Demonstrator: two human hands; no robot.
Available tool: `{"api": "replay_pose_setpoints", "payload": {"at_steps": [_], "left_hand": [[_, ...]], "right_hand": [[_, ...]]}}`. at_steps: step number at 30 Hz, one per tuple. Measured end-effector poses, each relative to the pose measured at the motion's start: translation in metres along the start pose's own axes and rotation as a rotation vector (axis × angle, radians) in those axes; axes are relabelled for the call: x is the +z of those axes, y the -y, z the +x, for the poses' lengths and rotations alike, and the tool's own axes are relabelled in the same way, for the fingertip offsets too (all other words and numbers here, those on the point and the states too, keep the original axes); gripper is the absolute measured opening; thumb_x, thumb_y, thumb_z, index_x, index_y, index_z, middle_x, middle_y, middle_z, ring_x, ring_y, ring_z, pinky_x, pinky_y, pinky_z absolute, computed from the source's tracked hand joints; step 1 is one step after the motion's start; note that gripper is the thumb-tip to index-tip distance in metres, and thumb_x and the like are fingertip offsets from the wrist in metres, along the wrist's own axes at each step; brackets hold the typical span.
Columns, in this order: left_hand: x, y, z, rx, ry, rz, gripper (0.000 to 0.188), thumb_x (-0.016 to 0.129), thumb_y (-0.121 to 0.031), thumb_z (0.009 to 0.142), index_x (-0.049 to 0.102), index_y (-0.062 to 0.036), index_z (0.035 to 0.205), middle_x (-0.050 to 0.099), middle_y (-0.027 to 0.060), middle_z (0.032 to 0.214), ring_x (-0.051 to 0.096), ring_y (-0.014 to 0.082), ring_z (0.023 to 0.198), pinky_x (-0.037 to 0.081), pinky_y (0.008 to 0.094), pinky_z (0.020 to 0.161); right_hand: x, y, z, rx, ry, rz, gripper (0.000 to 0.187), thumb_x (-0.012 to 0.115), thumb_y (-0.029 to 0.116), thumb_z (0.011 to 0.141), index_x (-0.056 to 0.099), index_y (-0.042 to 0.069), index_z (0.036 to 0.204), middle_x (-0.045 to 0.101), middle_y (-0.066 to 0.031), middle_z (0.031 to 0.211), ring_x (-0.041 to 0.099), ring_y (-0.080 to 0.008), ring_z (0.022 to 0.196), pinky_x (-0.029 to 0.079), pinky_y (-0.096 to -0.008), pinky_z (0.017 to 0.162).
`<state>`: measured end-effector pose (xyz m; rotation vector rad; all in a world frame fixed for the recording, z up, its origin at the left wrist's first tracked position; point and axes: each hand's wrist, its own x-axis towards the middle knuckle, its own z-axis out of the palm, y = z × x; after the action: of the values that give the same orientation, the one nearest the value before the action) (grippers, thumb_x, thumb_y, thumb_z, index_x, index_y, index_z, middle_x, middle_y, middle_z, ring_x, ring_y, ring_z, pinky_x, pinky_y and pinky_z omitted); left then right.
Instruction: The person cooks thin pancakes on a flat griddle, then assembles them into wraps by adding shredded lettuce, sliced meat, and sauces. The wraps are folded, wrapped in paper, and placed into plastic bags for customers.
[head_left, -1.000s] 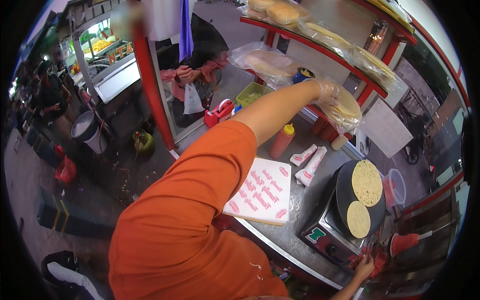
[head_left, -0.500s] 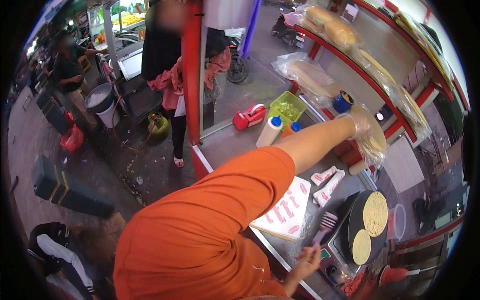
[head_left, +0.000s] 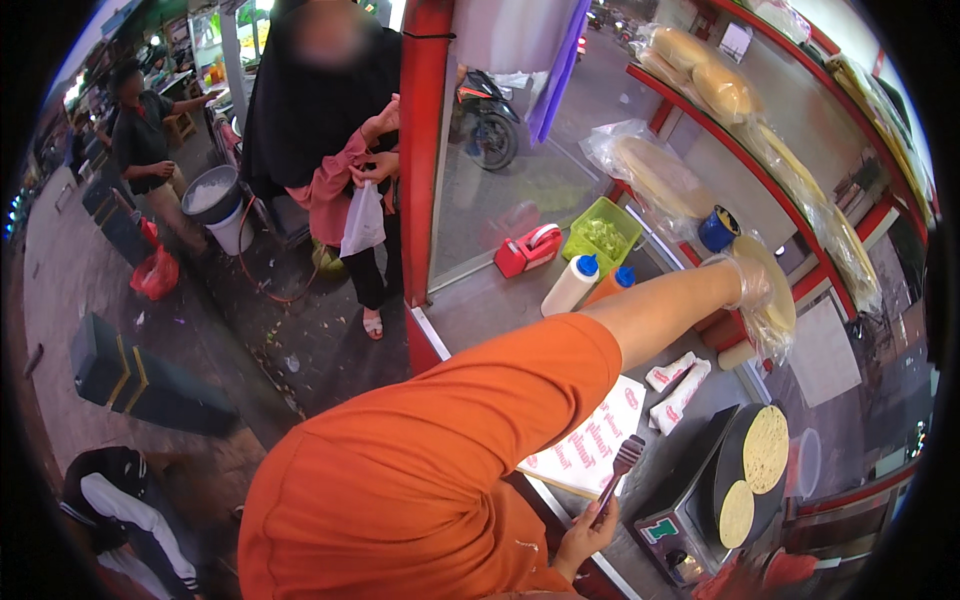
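Observation:
My left arm, in an orange sleeve, stretches to the right across the counter. My left hand [head_left: 748, 284], in a clear plastic glove, is against a stack of round flatbreads [head_left: 778, 272] in clear plastic at the shelf edge; its fingers are hidden. Closer to me, my right hand [head_left: 588, 535] grips the handle of a dark slotted turner [head_left: 622, 465], its fork-like head tilted up over the printed wrapping paper [head_left: 600, 445]. Two flatbreads, a larger one [head_left: 765, 448] and a smaller one [head_left: 736, 514], lie on a round black griddle [head_left: 722, 470].
Past my arm stand a white squeeze bottle [head_left: 570, 288], an orange one [head_left: 608, 288], a green basket of shredded greens [head_left: 603, 236] and a red tape dispenser [head_left: 528, 249]. Two wrapped rolls [head_left: 682, 396] lie near the griddle. Bagged bread [head_left: 700, 75] fills the shelf. A person [head_left: 330, 170] stands outside.
The turner has swung away from the griddle, over the wrapping paper. My left hand stays at the flatbread stack. The view has shifted, showing more of the person outside, who holds a white bag.

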<state>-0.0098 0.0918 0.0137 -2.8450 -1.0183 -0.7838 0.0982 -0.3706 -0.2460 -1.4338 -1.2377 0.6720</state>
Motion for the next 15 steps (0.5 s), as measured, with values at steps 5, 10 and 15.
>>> {"api": "replay_pose_setpoints", "payload": {"at_steps": [5,10,15], "left_hand": [[-0.002,0.0,-0.001,0.034,0.032,0.057,0.028,0.065,-0.018,0.091,0.079,-0.0123,0.115,0.078,0.0123,0.116,0.073,0.0332,0.111,0.055,0.0439,0.1],[-0.016,-0.003,0.0,0.097,0.102,0.232,0.028,0.064,-0.018,0.091,0.079,-0.013,0.114,0.078,0.0121,0.114,0.073,0.0333,0.11,0.055,0.044,0.1],[-0.031,-0.004,0.004,0.212,0.163,0.298,0.036,0.069,-0.022,0.092,0.075,-0.0102,0.126,0.073,0.0154,0.129,0.068,0.0333,0.123,0.05,0.0455,0.109]], "right_hand": [[0.002,-0.022,-0.005,-0.065,0.0,-0.056,0.045,0.067,0.025,0.104,0.061,-0.007,0.135,0.064,-0.008,0.103,0.056,-0.013,0.079,0.043,-0.0243,0.058],[0.001,-0.028,-0.009,-0.03,-0.011,0.009,0.045,0.066,0.026,0.104,0.06,-0.006,0.136,0.063,-0.0072,0.1,0.055,-0.0107,0.074,0.042,-0.0232,0.055],[0.002,-0.03,-0.009,-0.006,-0.038,0.079,0.046,0.066,0.026,0.104,0.06,-0.006,0.136,0.062,-0.0052,0.097,0.052,-0.0079,0.067,0.04,-0.022,0.052]]}}
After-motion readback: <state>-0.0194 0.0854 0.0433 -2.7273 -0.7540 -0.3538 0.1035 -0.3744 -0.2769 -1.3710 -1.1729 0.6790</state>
